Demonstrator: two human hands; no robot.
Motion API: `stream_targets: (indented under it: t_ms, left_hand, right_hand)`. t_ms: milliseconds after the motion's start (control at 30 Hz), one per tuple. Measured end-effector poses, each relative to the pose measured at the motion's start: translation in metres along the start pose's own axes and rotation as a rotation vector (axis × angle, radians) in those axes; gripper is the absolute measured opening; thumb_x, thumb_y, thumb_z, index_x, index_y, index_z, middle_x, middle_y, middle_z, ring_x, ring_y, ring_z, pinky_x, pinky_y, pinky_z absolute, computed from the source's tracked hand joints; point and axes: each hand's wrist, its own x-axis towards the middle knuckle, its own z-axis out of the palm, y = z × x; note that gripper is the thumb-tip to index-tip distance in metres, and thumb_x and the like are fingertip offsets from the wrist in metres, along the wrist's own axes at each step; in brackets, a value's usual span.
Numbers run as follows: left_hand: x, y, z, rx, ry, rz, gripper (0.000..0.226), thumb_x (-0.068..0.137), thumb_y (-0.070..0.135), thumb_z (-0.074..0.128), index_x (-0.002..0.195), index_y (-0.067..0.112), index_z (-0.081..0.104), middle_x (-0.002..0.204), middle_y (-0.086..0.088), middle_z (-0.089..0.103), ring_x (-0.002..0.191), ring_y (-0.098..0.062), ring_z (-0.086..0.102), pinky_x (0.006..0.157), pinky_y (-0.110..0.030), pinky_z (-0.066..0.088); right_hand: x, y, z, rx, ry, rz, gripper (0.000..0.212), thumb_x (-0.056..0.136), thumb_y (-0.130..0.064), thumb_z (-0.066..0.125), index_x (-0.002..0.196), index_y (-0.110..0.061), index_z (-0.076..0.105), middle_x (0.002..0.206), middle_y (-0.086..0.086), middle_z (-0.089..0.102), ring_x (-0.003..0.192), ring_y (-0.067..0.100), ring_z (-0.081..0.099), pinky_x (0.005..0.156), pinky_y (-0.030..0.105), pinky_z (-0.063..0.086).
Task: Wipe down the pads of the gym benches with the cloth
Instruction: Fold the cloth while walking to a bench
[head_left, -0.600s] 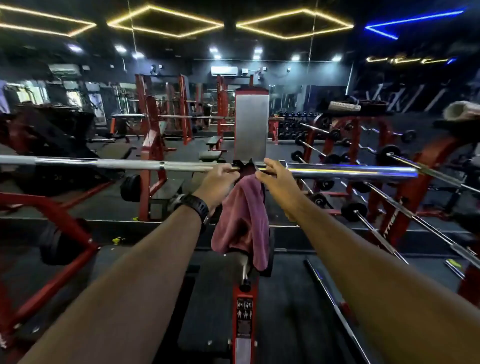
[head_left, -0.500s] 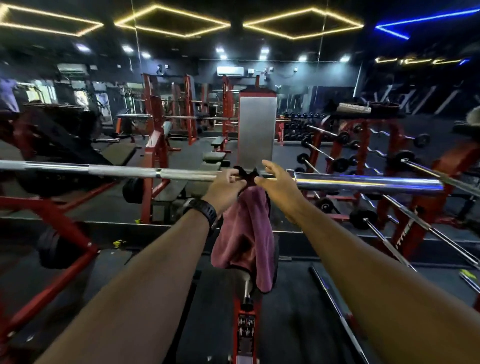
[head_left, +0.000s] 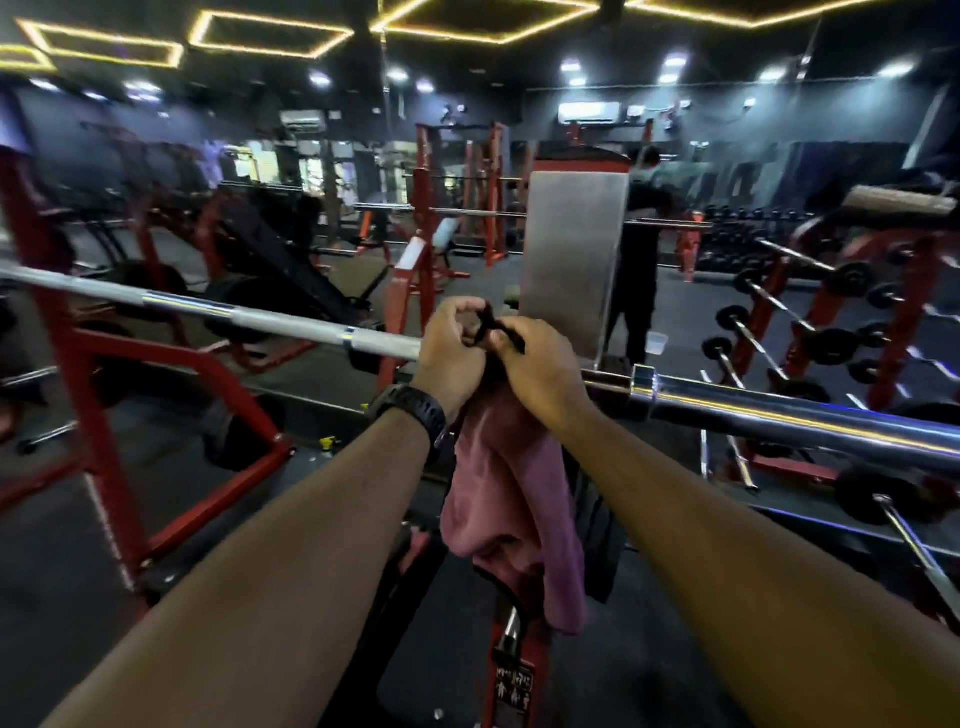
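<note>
Head view has been swung since the earlier frames: the barbell (head_left: 291, 319), level before, is now seen slanting down to the right across the whole frame. Red rack (head_left: 104, 374) is seen at left, closer in than before. Grey upright panel (head_left: 574, 260) is still placed behind the bar at centre. A person in dark clothes (head_left: 641, 249), not seen earlier, is now visible just right of it. Dumbbell rack (head_left: 810, 322) is seen at far right, well apart from the hands.

Cloth (head_left: 511, 499), pink, is still draped over the barbell at mid-span and hangs down in front of the bench's red post (head_left: 511, 670). Whether its lower end touches the post cannot be told.

Earlier, one hand was set on each side of the cloth at bar level. Now both have been raised just above the bar and brought together.
- Left hand (head_left: 452, 348): fingers curled, black strap (head_left: 501, 330) pinched at the fingertips.
- Right hand (head_left: 540, 364): thumb and forefinger closed on the same strap.

Top of the cloth is hidden behind the hands, so contact with it cannot be told. Black watch (head_left: 410, 410) is worn on the left wrist. What the strap is fixed to cannot be made out.
</note>
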Motion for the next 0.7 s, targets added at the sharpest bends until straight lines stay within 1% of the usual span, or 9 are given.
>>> stream_targets:
  t_ms: [100,167,267,333,400,500,533,600,700]
  left_hand:
    - [-0.023,0.02,-0.033,-0.063,0.1,-0.058,0.04,0.089,0.004,0.068,0.124,0.014,0.051,0.094,-0.006,0.059,0.081,-0.009,0.056,0.074,-0.021,0.05]
    - [-0.043,0.034,-0.059,-0.061,0.113,-0.149,0.031,0.092,0.025,0.07,0.119,0.02,0.054,0.102,-0.009,0.064,0.088,-0.013,0.061,0.076,-0.026,0.054]
    - [-0.083,0.056,-0.101,-0.111,0.062,-0.292,0.026,0.095,0.047,0.06,0.102,0.023,0.065,0.094,0.001,0.073,0.08,-0.012,0.069,0.059,-0.023,0.053]
    - [-0.108,0.061,-0.128,-0.06,0.04,-0.378,0.025,0.095,0.042,0.061,0.107,0.022,0.071,0.1,0.002,0.076,0.09,-0.015,0.072,0.076,-0.029,0.055]
    - [-0.136,0.062,-0.162,0.064,0.073,-0.434,0.028,0.088,0.023,0.068,0.116,0.02,0.071,0.111,-0.001,0.075,0.102,-0.02,0.069,0.091,-0.034,0.051]
    - [-0.183,0.063,-0.221,0.265,0.151,-0.558,0.037,0.08,0.013,0.067,0.117,0.013,0.07,0.118,-0.008,0.072,0.103,-0.024,0.065,0.091,-0.034,0.051]
    - [-0.2,0.062,-0.245,0.337,0.184,-0.572,0.031,0.081,0.017,0.068,0.111,0.013,0.071,0.114,-0.011,0.071,0.101,-0.026,0.063,0.09,-0.037,0.052]
    - [-0.237,0.065,-0.292,0.497,0.285,-0.528,0.008,0.088,0.024,0.068,0.083,0.018,0.069,0.095,-0.01,0.066,0.087,-0.022,0.058,0.08,-0.035,0.049]
    - [-0.283,0.084,-0.347,0.725,0.571,-0.458,0.038,0.094,0.026,0.064,0.061,0.017,0.048,0.062,0.001,0.047,0.062,-0.014,0.042,0.055,-0.027,0.033]
  right_hand:
    - [-0.001,-0.026,-0.001,0.137,-0.073,-0.088,0.024,0.103,-0.024,0.053,0.101,-0.006,0.069,0.091,0.003,0.063,0.083,0.015,0.054,0.07,0.027,0.032]
    - [-0.008,-0.055,0.002,0.259,-0.061,-0.183,0.021,0.102,-0.021,0.055,0.103,-0.007,0.071,0.095,0.004,0.069,0.087,0.016,0.06,0.075,0.03,0.039]
    - [-0.027,-0.108,0.01,0.458,-0.059,-0.247,0.017,0.103,-0.02,0.052,0.097,-0.014,0.066,0.087,-0.001,0.065,0.079,0.007,0.06,0.072,0.028,0.042]
    - [-0.04,-0.143,0.014,0.587,-0.037,-0.228,0.015,0.106,-0.02,0.048,0.097,-0.016,0.06,0.082,-0.002,0.058,0.072,-0.001,0.056,0.067,0.021,0.038]
    - [-0.049,-0.173,0.023,0.705,-0.007,-0.207,0.021,0.106,-0.022,0.047,0.106,-0.008,0.063,0.093,0.006,0.063,0.087,0.012,0.057,0.076,0.029,0.041]
    - [-0.068,-0.218,0.041,0.792,-0.01,-0.215,0.027,0.106,-0.021,0.047,0.11,0.0,0.063,0.101,0.015,0.065,0.093,0.023,0.056,0.076,0.03,0.035]
    - [-0.078,-0.234,0.048,0.817,-0.028,-0.217,0.028,0.106,-0.021,0.047,0.11,0.0,0.064,0.104,0.017,0.066,0.095,0.026,0.058,0.075,0.028,0.032]
    - [-0.101,-0.267,0.062,0.841,-0.101,-0.237,0.029,0.106,-0.023,0.047,0.113,-0.001,0.064,0.109,0.017,0.068,0.102,0.031,0.061,0.076,0.031,0.033]
    - [-0.136,-0.312,0.084,0.891,-0.205,-0.296,0.03,0.104,-0.027,0.051,0.116,-0.003,0.064,0.115,0.019,0.068,0.109,0.034,0.061,0.084,0.033,0.038]
